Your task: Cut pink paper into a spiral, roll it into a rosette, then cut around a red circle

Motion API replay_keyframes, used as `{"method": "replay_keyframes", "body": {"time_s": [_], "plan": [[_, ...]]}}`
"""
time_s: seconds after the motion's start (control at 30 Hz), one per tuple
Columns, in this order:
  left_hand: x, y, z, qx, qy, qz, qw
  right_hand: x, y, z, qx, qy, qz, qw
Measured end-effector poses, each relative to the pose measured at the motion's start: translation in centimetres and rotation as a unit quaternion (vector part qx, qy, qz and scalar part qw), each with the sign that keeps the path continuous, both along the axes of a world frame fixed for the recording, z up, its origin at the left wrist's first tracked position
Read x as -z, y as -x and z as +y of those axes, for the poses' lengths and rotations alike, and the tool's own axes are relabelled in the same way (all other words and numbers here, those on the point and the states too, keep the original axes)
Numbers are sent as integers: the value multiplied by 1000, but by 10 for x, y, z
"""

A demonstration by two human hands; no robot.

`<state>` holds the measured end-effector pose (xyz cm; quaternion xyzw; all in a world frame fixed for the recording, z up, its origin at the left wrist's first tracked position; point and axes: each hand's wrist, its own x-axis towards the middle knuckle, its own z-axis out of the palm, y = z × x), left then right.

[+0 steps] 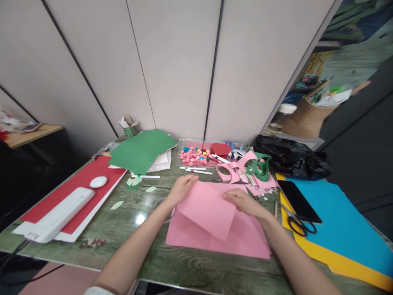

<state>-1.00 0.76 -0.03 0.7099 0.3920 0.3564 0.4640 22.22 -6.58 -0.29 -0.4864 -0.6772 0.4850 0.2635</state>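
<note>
My left hand [183,189] pinches the upper left corner of a pink sheet of paper [208,207]. At the sheet's right side my right hand [242,200] grips the edge between thumb and fingers. This smaller sheet is held tilted over a larger pink sheet [251,241] lying flat on the table. Just beyond the hands lie two white pens [199,171]. Pink paper cut-offs [227,173] with round cut-outs are heaped behind my right hand, mixed with green scraps [260,169].
Scissors [299,223] and a black phone [299,200] rest on blue paper [344,221] and yellow paper at the right. Green sheets [144,149] and a tray of pink pieces [193,156] sit at the back. Left are a white mouse [98,182] and a white power strip [64,213] on red paper.
</note>
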Motion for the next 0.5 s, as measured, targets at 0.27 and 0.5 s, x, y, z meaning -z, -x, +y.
{"method": "replay_keyframes", "body": {"time_s": [0.27, 0.5], "plan": [[7, -1, -3, -1, 100, -46, 994, 3, -16, 4, 10, 8, 27, 1000], [11, -4, -5, 40, 190, -71, 978, 3, -20, 7, -35, 31, 39, 998]]}}
